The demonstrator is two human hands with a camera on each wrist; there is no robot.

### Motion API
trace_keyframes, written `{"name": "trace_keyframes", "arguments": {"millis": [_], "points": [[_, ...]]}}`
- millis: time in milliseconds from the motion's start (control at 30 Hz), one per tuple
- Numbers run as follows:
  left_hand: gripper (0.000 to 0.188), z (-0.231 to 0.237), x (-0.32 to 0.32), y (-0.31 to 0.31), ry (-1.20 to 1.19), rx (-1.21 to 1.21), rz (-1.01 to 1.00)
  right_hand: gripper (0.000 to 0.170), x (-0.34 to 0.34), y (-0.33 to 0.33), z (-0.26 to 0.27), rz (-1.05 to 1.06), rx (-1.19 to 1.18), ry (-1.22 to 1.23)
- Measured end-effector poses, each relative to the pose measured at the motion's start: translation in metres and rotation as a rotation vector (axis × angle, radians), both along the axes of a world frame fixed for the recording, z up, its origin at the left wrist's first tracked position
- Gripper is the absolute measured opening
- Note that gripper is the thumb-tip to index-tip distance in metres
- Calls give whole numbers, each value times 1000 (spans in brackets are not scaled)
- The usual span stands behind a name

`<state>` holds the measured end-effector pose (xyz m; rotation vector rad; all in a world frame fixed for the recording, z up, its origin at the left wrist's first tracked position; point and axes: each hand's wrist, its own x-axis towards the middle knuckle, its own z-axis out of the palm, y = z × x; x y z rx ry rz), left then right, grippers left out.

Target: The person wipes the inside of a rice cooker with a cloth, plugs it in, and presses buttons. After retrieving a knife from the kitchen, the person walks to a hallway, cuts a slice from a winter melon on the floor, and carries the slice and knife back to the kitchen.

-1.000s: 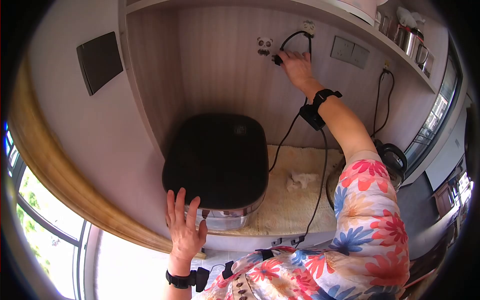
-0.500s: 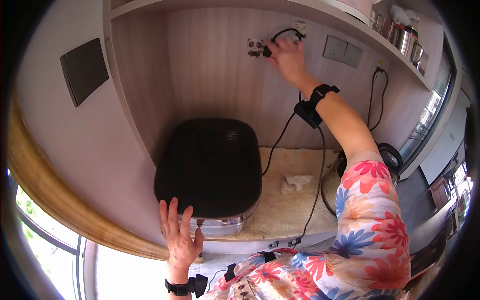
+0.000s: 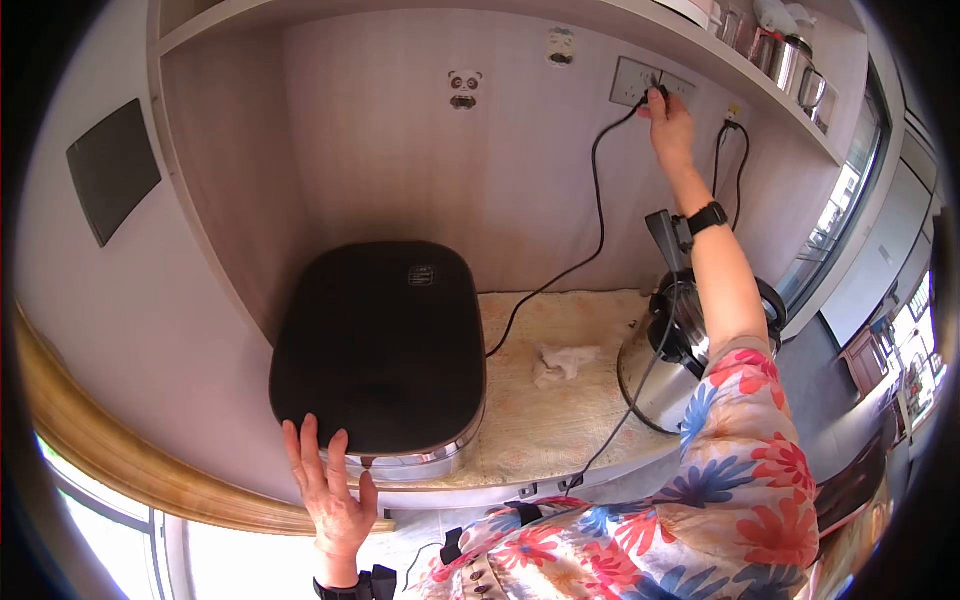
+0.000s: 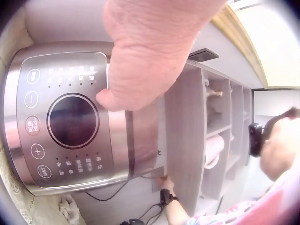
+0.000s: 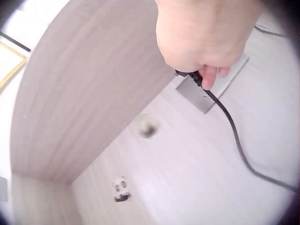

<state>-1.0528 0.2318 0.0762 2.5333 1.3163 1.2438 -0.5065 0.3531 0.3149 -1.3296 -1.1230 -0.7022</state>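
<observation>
Right hand (image 3: 672,135) pinched black plug (image 3: 655,95) at socket plate (image 3: 628,82) on far wall (image 3: 380,150), right; seating could not be told. Cord (image 3: 600,195) ran down to right side of cooker (image 3: 380,345). Left hand (image 3: 335,505), fingers spread, rested on cooker's near left edge. Crumpled white cloth (image 3: 565,362) lay between cooker and steel kettle (image 3: 655,392).

The cooker (image 3: 380,340) is black on top and silver in front. The plug (image 5: 195,78) and cord (image 3: 600,200) are black, the socket plate (image 3: 630,80) grey. The shirt (image 3: 715,450) (easily the brightest thing) carries red, blue and peach flowers on white; the panda sticker (image 3: 464,88) is black and white.
</observation>
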Motion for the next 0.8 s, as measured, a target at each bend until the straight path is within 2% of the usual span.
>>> {"name": "trace_keyframes", "arguments": {"millis": [67, 133, 167, 233, 367, 433, 567, 633, 733, 800], "points": [[75, -1, 1, 0, 7, 7, 19, 44, 20, 5, -6, -24, -23, 77], [74, -2, 2, -1, 1, 3, 26, 43, 28, 9, -8, -200, -183, 128], [74, -3, 3, 0, -9, -1, 39, 43, 31, 13, -9, -200, -186, 128], [74, -3, 4, 0, -6, 14, 51, 44, 35, 23, -9, -317, -205, 40], [74, -3, 5, 0, 29, 11, 77, 49, 55, 42, -4, -298, -237, -3], [74, -2, 6, -1, 33, 11, 81, 50, 66, 53, -6, -470, -166, -141], [74, -3, 7, -1, 23, 12, 82, 47, 58, 44, 5, -423, -280, -61], [75, -5, 7, 0, 18, 12, 84, 48, 55, 41, 11, -471, -394, -148], [76, -5, 7, 0, 11, 0, 86, 49, 52, 41, 20, -565, -442, -203], [73, -6, 7, 0, -6, 4, 80, 50, 50, 46, 34, -554, -501, -156]]}}
